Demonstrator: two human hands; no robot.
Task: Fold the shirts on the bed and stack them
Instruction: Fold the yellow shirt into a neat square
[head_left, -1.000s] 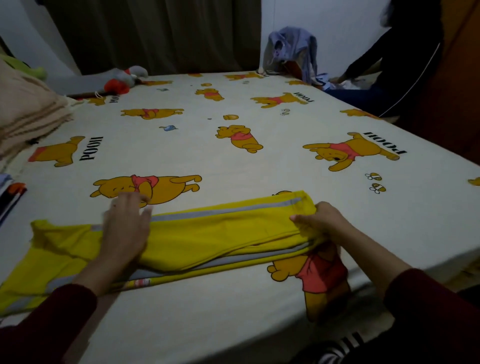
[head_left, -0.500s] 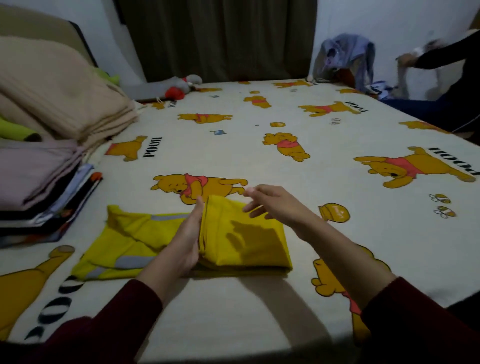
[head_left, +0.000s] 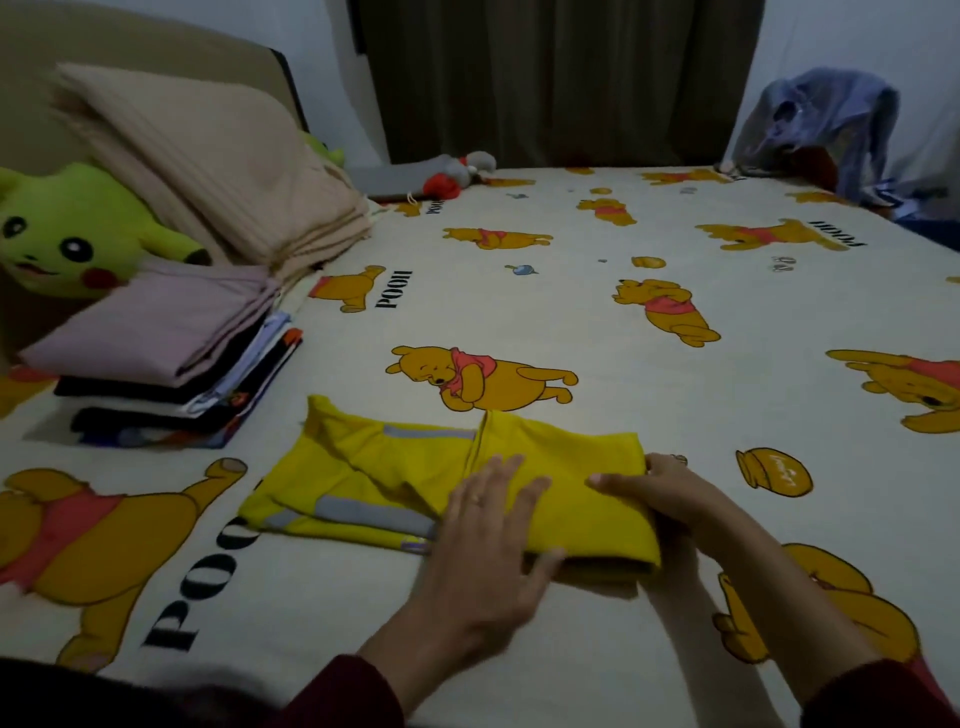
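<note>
Head view gives us the bed (head_left: 597, 322) first, its cream sheet smooth and printed with orange bears and honey pots, running from our waist to the dark curtain (head_left: 561, 78). Against the headboard on our left lean ribbed beige blankets (head_left: 218, 171) and a green plush toy (head_left: 67, 228). Below them sits the stack of folded clothes (head_left: 171, 358): a soft mauve piece on top, black and patterned layers under it, edges squared.

Nearer us lies the yellow shirt (head_left: 384, 467), a matte knit with grey reflective bands. Its long axis runs left to right across our front. The right half is already doubled over into a thicker pad; the left half stays single and flat, stretching toward the stack.

Our left hand (head_left: 488, 535) rests on the middle of the shirt, fingers (head_left: 506, 467) straight and slightly spread, pressing at the fold line. Our right hand (head_left: 660, 493) sits at the right end, thumb on top, and the other digits seem tucked under the doubled edge, pinching it.

We judge the next fold turns on this: the unfolded part lies to the left of both hands, so the left hand is nearer it, while the stack waits further left and away from us. The cloth looks limp, so it should crease easily.
</note>
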